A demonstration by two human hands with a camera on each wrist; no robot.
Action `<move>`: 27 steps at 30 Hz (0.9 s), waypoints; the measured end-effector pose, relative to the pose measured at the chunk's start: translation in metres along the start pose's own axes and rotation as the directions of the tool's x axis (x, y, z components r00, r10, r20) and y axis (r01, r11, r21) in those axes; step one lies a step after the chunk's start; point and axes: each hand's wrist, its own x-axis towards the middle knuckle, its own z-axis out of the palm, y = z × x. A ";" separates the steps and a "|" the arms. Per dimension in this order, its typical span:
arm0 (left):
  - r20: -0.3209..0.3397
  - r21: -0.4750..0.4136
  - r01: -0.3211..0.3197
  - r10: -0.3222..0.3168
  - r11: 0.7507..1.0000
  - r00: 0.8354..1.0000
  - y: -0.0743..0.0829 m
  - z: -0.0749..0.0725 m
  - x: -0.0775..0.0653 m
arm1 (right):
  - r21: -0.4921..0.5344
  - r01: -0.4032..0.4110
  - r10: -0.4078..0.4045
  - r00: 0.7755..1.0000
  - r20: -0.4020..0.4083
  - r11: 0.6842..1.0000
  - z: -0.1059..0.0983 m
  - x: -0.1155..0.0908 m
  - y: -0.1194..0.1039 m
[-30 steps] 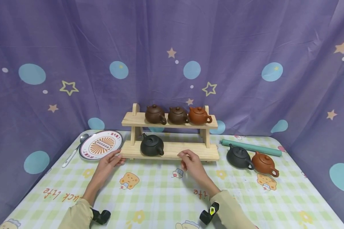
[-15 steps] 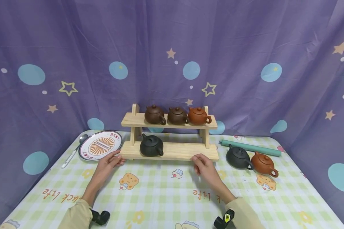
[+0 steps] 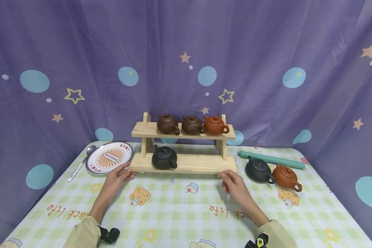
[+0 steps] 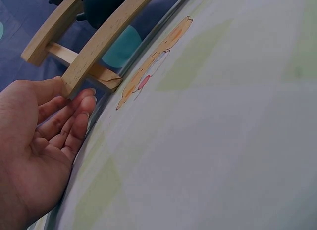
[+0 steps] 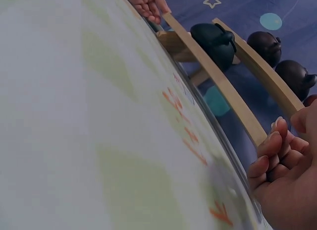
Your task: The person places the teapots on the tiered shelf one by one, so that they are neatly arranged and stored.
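Note:
Left hand [image 3: 117, 177] pinches the left front corner of a two-tier wooden shelf [image 3: 201, 163]; in the left wrist view its thumb meets the board's end and its fingers lie beneath. My right hand [image 3: 235, 186] is at the lower board's front edge, near the right end, fingers loosely curled and fingertips right at the wood. A black teapot [image 3: 164, 157] stands left of centre on the lower board. On the upper board stand a large dark brown teapot [image 3: 167, 124], a smaller brown teapot [image 3: 192, 125] and a reddish-brown teapot [image 3: 215, 125].
To the right, another black teapot [image 3: 258, 170] and an orange-brown teapot [image 3: 286, 176] sit on the checked tablecloth [image 3: 179, 213], in front of a green roll [image 3: 272, 160]. A patterned plate [image 3: 109, 157] and a spoon [image 3: 77, 170] lie left. A purple curtain [image 3: 186, 34] hangs behind.
My right hand has moved to the right along the front edge of the lower board. The left hand, the shelf and the teapots stay where they were.

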 end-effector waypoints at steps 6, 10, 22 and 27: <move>-0.001 0.005 -0.007 0.007 1.000 1.000 0.000 0.000 0.001 | -0.010 -0.027 0.026 0.999 -0.019 1.000 -0.013 -0.006 0.002; -0.005 0.011 -0.001 0.001 1.000 1.000 -0.001 0.000 0.001 | -0.013 -0.033 0.032 0.999 -0.032 0.999 -0.022 -0.010 0.001; -0.004 0.001 0.002 -0.002 1.000 1.000 -0.002 -0.001 0.001 | -0.062 -0.035 0.029 0.995 -0.092 0.997 -0.057 -0.022 0.001; -0.001 -0.003 0.006 -0.006 1.000 1.000 -0.001 0.000 0.001 | -0.097 -0.043 0.031 0.992 -0.124 0.994 -0.075 -0.027 0.005</move>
